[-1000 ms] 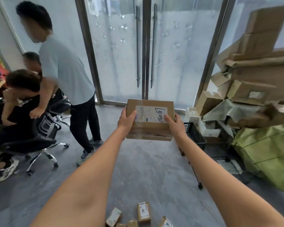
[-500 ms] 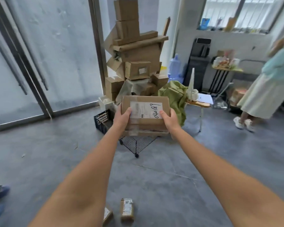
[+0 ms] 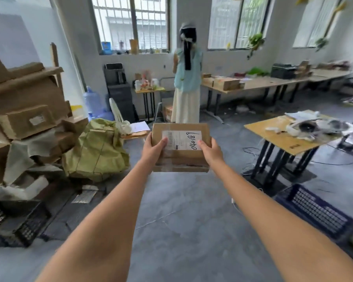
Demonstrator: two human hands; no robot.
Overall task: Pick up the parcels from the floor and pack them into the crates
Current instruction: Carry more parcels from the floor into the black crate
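A flat brown cardboard parcel (image 3: pixel 181 157) with a white label and handwritten digits is held out in front of me at arm's length. My left hand (image 3: pixel 152 150) grips its left edge, thumb on top by the label. My right hand (image 3: pixel 210 152) grips its right edge the same way. A dark blue slatted crate (image 3: pixel 316 212) sits on the floor at the lower right, beneath my right forearm. A black mesh crate (image 3: pixel 27 226) stands on the floor at the lower left.
A heap of cardboard boxes (image 3: pixel 25 119) and a green sack (image 3: pixel 98 151) fill the left side. A wooden table (image 3: pixel 283 139) with white clutter stands on the right. A person (image 3: pixel 186 82) stands ahead by long desks. Grey floor lies between.
My view has swung right from the glass doors past the box heap to the room with tables. Both hands keep the same hold on the parcel. The blue crate has come into view.
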